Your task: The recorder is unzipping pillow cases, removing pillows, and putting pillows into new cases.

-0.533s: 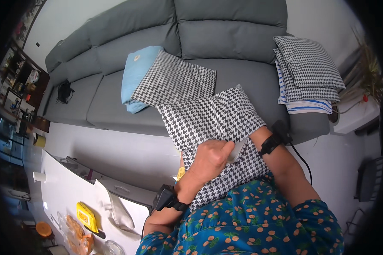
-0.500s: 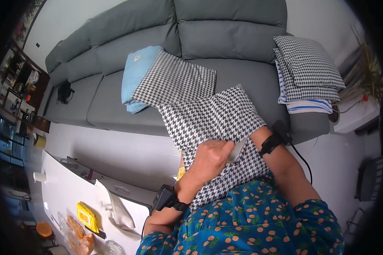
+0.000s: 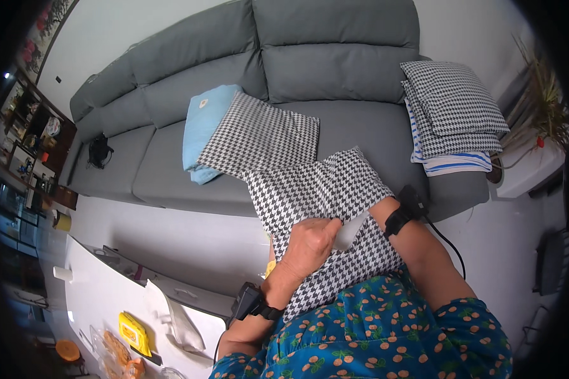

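A black-and-white houndstooth cushion cover (image 3: 297, 196) lies across my lap, its far part creased and raised toward the sofa. My left hand (image 3: 311, 245) is closed on the edge of its opening, fingers pinched together. Pale inner fabric (image 3: 349, 234) shows in the gap between my two hands. My right forearm (image 3: 420, 252) reaches into the cover up to the wrist, so the right hand and its fingers are hidden. Just beyond, a second houndstooth cushion piece (image 3: 269, 132) lies on the sofa, against a folded light blue cloth item (image 3: 202, 136).
The grey sofa (image 3: 354, 129) spans the far side. At its right end sit stacked houndstooth cushions (image 3: 455, 95) over striped fabric (image 3: 452, 163). A white table (image 3: 95, 284) at left holds a yellow wipes pack (image 3: 134, 333) and a white cloth (image 3: 174, 316). A plant (image 3: 547, 114) stands far right.
My view has tilted up slightly, so the sofa sits lower in it. The gap at the cover's opening shows a little more pale fabric. Both hands keep their places at the cover.
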`<state>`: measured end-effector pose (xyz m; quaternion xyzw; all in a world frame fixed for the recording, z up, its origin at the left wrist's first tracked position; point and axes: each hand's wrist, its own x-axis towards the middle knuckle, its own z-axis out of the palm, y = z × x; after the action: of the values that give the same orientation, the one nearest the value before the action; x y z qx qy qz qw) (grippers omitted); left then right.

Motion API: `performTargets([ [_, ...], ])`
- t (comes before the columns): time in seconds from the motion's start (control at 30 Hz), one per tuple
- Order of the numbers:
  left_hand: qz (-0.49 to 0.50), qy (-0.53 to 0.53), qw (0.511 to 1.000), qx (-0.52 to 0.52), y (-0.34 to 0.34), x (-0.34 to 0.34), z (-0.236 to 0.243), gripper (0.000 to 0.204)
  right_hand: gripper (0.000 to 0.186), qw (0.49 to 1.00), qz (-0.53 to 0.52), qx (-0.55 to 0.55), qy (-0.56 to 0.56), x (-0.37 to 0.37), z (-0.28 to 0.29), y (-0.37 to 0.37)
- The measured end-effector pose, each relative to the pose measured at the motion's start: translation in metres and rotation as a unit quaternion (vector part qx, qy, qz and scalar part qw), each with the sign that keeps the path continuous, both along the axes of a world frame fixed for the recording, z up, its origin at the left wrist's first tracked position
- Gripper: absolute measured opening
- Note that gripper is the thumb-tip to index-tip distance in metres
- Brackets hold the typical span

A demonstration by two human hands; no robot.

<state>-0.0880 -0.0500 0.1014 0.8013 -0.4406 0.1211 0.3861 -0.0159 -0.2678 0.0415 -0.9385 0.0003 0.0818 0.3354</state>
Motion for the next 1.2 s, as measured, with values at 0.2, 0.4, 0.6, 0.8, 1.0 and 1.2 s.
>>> performTargets([
  [0.2,0.002,0.006,1.0,0.0,0.0,-0.001,-0.001,0.013,0.054,1.0,-0.004,0.008,-0.002,0.001,0.0,0.001],
  [0.4,0.011,-0.002,1.0,-0.007,0.0,0.0,-0.007,0.015,0.054,1.0,-0.007,0.012,0.007,0.004,-0.006,-0.002],
  [0.6,0.006,-0.01,1.0,-0.019,0.001,0.0,-0.009,0.014,0.054,1.0,-0.006,0.017,0.0,0.002,-0.008,0.002],
  [0.8,0.021,-0.004,1.0,-0.014,0.003,0.001,-0.01,0.014,0.054,1.0,-0.006,0.015,-0.002,0.006,-0.007,0.002],
  [1.0,0.028,0.005,0.999,-0.027,0.005,0.001,-0.02,0.015,0.054,1.0,0.003,0.014,0.005,0.009,-0.009,0.009],
  [1.2,0.033,0.012,0.999,-0.039,0.006,0.001,-0.024,0.015,0.053,0.999,0.018,0.038,0.003,0.014,-0.02,0.026],
])
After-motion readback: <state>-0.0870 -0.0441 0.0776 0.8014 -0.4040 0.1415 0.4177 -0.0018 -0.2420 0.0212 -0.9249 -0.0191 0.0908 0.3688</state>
